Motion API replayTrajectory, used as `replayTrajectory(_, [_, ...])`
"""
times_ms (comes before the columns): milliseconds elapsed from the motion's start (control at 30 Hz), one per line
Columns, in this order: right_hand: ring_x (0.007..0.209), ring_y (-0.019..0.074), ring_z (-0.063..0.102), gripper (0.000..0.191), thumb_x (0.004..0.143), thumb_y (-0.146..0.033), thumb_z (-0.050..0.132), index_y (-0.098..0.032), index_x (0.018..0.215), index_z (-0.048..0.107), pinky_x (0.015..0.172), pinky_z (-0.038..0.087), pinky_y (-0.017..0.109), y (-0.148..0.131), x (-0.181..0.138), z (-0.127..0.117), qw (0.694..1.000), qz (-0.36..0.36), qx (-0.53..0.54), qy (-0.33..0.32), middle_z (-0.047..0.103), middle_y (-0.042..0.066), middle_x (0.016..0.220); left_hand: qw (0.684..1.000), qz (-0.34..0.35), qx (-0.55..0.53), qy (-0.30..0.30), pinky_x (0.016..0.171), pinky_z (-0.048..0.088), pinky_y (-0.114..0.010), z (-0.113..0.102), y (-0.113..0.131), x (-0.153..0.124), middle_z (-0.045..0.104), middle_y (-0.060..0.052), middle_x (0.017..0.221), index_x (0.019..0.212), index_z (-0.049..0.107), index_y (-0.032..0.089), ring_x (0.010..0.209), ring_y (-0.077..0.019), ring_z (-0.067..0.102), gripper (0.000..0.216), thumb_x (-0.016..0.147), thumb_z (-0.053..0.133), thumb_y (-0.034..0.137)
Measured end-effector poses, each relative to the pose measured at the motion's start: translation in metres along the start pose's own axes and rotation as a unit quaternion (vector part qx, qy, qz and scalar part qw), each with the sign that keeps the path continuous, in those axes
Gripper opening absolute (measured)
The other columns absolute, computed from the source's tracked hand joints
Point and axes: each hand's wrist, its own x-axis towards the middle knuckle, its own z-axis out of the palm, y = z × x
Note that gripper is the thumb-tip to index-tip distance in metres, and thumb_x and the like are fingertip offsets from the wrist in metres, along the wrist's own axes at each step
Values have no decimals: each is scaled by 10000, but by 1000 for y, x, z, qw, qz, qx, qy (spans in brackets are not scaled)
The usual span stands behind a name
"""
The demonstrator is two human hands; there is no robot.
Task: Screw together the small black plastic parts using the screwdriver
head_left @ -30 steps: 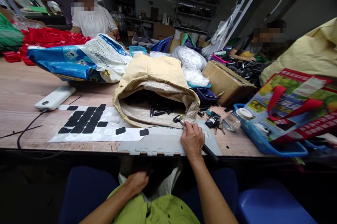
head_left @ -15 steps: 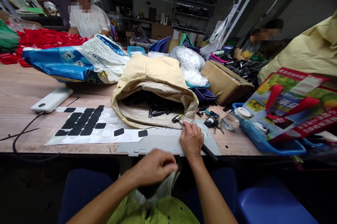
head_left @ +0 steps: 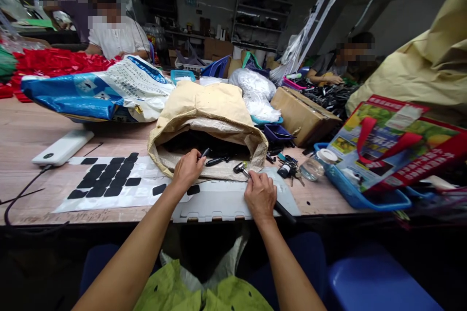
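The left hand (head_left: 188, 170) is at the mouth of the tan sack (head_left: 207, 101). Its fingers pinch a small black part (head_left: 205, 153). More black parts (head_left: 217, 160) lie in the sack's mouth, just beside that hand. The right hand (head_left: 260, 194) is wrapped around a hammer (head_left: 240, 168), over the gray board (head_left: 215, 206). The hammer's head is by the sack's front edge, and I cannot tell if it touches. Its black handle sticks out behind the hand, toward the table's edge.

Left of the board is a white sheet (head_left: 146, 199) with black patches (head_left: 105, 182) on it. Keys (head_left: 297, 174) and a clear jar (head_left: 313, 170) sit to the right, near a blue tray (head_left: 350, 194).
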Motion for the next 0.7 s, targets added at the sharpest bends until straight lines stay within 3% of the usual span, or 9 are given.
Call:
replayTrajectory(133, [963,224,494,290,954,-206,572,-270,1213,686,769,280,325,-1,0,0,1000,3,2,-1,627,60,1027,989,107,-102,-6,810,470,-320,0,4,-37,694,-45,961,1031,633,227,906,-219,629,127,928,623,302])
replayTrajectory(267, [970,223,495,295,956,-205,573,-268,1221,685,776,288,324,-1,0,0,1000,4,4,-1,629,64,1041,981,132,-139,-41,870,467,-350,17,2,-59,685,-35,967,966,635,222,962,-230,604,103,873,679,223])
replayTrajectory(700, [958,223,536,305,950,-173,566,-247,1210,707,795,361,330,1,4,-4,999,10,39,-34,644,72,1033,981,152,-108,-58,847,444,-363,22,-3,-58,658,-29,931,971,675,212,934,-230,579,151,834,734,238])
